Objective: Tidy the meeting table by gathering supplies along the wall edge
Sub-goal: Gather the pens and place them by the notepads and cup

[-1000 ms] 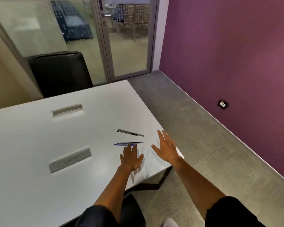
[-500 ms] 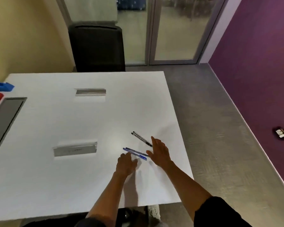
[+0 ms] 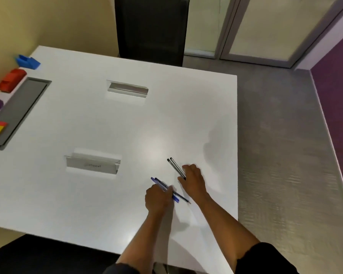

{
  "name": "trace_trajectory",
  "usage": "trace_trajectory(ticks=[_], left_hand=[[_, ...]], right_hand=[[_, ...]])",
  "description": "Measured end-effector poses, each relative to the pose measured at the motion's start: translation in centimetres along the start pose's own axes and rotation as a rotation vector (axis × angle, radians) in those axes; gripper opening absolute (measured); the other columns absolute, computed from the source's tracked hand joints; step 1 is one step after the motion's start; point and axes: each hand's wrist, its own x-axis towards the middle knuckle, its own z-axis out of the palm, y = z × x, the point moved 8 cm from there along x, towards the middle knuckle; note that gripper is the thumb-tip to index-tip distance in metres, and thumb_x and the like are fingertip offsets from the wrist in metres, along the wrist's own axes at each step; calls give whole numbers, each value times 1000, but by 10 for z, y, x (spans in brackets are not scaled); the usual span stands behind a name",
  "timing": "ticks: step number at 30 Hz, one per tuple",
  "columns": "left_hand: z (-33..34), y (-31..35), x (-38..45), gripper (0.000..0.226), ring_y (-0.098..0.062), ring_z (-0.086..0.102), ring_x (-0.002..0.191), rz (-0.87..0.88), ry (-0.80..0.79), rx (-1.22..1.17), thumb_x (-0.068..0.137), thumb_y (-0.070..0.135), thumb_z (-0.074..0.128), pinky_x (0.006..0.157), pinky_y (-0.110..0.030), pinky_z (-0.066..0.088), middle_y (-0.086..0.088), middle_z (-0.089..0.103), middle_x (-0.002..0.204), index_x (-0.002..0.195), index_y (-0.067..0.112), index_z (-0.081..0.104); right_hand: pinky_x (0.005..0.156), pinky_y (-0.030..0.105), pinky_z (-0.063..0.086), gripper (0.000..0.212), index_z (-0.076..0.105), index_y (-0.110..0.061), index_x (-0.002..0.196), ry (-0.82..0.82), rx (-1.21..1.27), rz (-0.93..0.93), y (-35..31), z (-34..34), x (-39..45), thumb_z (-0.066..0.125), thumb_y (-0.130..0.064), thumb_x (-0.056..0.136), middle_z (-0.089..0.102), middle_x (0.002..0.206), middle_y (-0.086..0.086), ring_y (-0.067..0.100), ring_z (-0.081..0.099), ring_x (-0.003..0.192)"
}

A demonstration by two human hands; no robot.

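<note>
Pens [image 3: 177, 168] seemingly gripped, right hand [image 3: 192, 179], white table [image 3: 127, 125]

Bare counter [image 3: 166, 119] is left between the two name stands [image 3: 127, 89] [image 3: 93, 164]. The wall edge is crowded by blue tray [image 3: 27, 62], red tray [image 3: 12, 80] and grey panel [image 3: 21, 111].

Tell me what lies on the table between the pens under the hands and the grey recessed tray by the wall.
In the head view, between the pens and the grey tray lies one silver nameplate; otherwise white table.
</note>
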Motion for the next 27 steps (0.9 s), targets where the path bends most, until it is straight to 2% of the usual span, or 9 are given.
trace_trajectory(ticks=[4,8,12,15,19,23,27], left_hand=[[6,9,4,42,-19,62,74,-42,55,-26,79,51,63,60,-27,46,-2,65,81,84,9,64],[5,9,8,21,-21,57,70,-73,90,-36,78,31,63,60,-27,45,-1,58,79,79,12,53],[8,6,11,19,-22,57,75,-71,87,-17,74,25,62,63,-27,45,-1,57,86,85,12,53],[11,8,13,24,-24,61,83,-52,70,12,73,22,63,64,-27,44,-4,61,92,92,10,58],[17,5,13,23,-26,62,84,-3,54,62,71,20,61,64,-27,45,-4,62,93,92,10,58],[19,2,9,18,-25,60,79,33,74,100,72,14,60,61,-27,42,-6,60,96,89,11,57],[24,-4,8,26,-27,62,90,77,85,132,77,8,57,66,-27,44,-9,58,104,103,8,57]], right_hand=[[90,38,46,37,56,-11,117,21,-13,-13,-1,6,11,66,-28,86,52,119,10,29,49,111],[80,35,50,19,63,-9,101,63,-21,-15,-4,3,22,65,-18,85,58,105,10,27,54,102],[70,32,49,10,64,-8,90,43,-41,4,-4,4,28,60,-13,82,61,95,9,27,59,94],[67,31,46,14,61,-6,91,-11,-77,29,-3,5,28,59,-10,78,61,97,11,28,59,94],[78,34,50,19,59,-5,101,-31,-117,26,-1,8,25,56,-3,83,63,103,13,30,62,97],[74,29,49,14,60,-6,99,-19,-65,11,5,11,18,55,-3,87,65,99,12,27,63,90],[65,27,46,13,66,-5,92,3,36,38,13,6,8,60,-4,81,66,92,10,26,63,85]])
